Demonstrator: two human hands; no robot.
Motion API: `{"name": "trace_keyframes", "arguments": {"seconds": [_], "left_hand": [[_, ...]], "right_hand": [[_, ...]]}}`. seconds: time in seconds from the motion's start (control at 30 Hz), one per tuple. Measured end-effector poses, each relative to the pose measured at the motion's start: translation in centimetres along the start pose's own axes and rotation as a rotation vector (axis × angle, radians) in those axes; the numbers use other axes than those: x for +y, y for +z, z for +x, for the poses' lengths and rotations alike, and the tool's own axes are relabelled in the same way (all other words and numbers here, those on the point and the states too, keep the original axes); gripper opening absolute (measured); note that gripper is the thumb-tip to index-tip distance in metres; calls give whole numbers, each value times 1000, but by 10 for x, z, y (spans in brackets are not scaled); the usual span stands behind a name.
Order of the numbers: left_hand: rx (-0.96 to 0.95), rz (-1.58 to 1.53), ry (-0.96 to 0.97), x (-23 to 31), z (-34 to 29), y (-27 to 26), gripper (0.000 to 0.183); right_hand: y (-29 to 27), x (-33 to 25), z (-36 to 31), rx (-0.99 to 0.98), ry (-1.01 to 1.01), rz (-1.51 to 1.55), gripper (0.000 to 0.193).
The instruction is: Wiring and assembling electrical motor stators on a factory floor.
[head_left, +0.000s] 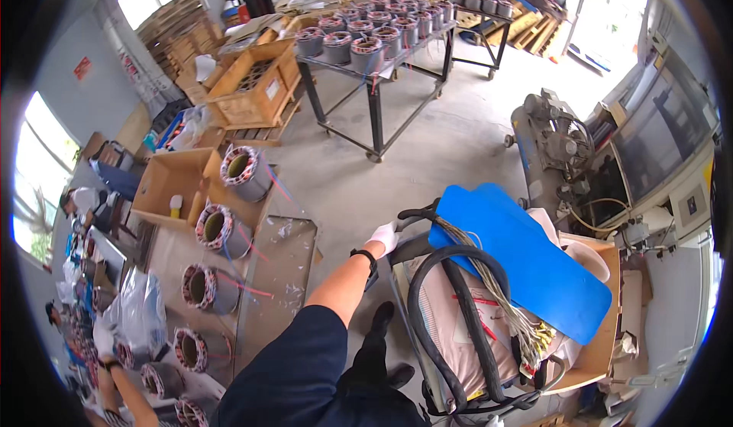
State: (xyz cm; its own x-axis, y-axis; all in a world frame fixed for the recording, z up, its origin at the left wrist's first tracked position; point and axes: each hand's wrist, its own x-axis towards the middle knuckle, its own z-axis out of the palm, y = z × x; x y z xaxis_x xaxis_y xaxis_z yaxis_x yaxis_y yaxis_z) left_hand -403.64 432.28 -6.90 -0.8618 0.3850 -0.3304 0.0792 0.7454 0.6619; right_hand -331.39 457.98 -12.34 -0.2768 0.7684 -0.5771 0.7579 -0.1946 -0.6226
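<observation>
My left hand (pixel 384 237), in a white glove with a dark watch at the wrist, is closed round the black handle (pixel 414 215) at the far-left corner of a bulky machine or cart. Thick black hoses (pixel 416 305) loop over its top. A bundle of pale wires (pixel 489 263) with yellowish ends runs across it, beside red-handled tools (pixel 485 321). A blue sheet (pixel 527 263) covers its far right part. Of my right hand, only a small white patch (pixel 495 421) seems to show at the bottom edge; its fingers are hidden.
Wound motor stators (pixel 221 227) line the bench at left, near a cardboard box (pixel 172 190). More stators stand on a wheeled metal table (pixel 374 64) ahead. A compressor (pixel 551 140) is at right, and a wooden crate (pixel 256 83) far left. Another person's hands (pixel 107 347) work at lower left.
</observation>
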Motion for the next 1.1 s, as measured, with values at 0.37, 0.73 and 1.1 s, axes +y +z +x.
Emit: {"name": "trace_keyframes", "arguments": {"seconds": [0.37, 0.73, 1.1], "left_hand": [[212, -3, -247, -123, -215, -13, 48], [349, -218, -300, -140, -346, 9, 36], [424, -292, -290, -187, -474, 36, 22]], "right_hand": [[-109, -87, 213, -79, -330, -392, 39], [-144, -278, 331, -189, -831, -517, 37], [-130, -289, 245, -115, -1207, -519, 35]]}}
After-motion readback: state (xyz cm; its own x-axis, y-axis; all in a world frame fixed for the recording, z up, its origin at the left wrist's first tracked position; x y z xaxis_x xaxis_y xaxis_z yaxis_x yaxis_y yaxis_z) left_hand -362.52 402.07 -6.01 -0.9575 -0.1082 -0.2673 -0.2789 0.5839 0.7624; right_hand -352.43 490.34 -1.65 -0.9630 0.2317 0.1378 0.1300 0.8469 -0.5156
